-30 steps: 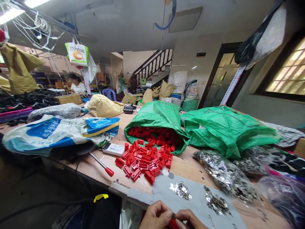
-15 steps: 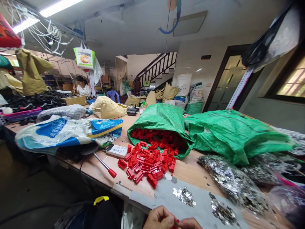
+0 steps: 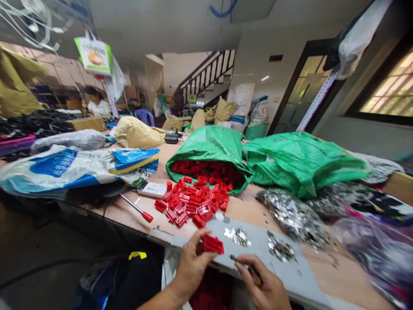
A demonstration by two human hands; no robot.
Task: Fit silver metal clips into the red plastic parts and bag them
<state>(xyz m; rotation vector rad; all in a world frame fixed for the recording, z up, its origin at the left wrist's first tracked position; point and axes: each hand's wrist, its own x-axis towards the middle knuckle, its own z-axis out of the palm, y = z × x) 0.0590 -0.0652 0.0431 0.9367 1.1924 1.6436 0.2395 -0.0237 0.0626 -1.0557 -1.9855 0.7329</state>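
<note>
My left hand (image 3: 192, 258) pinches a red plastic housing (image 3: 213, 244), an open box shape, above the front edge of the grey sheet. Just to its right, my right hand (image 3: 263, 280) grips a slim tool with a brownish handle (image 3: 255, 276); its dark tip points toward the red housing without touching it. Exactly what tool it is I cannot make out. Beyond my hands lies a heap of similar red housings (image 3: 190, 202), spilling from a green woven sack (image 3: 206, 142). Two small piles of shiny metal pieces, a left pile (image 3: 238, 237) and a right pile (image 3: 281, 247), rest on the grey sheet (image 3: 222, 226).
A second green sack (image 3: 300, 159) and a clear bag of metal pieces (image 3: 293, 215) lie to the right. Leftward are a lever with a red grip (image 3: 146, 216), a white box (image 3: 152, 189) and a blue-and-white sack (image 3: 64, 172). A person (image 3: 97, 103) sits in the far left background.
My hands have risen into fuller view and moved apart. The red housing now shows clearly in the left hand, the tool in the right. The camera view has tilted down.
</note>
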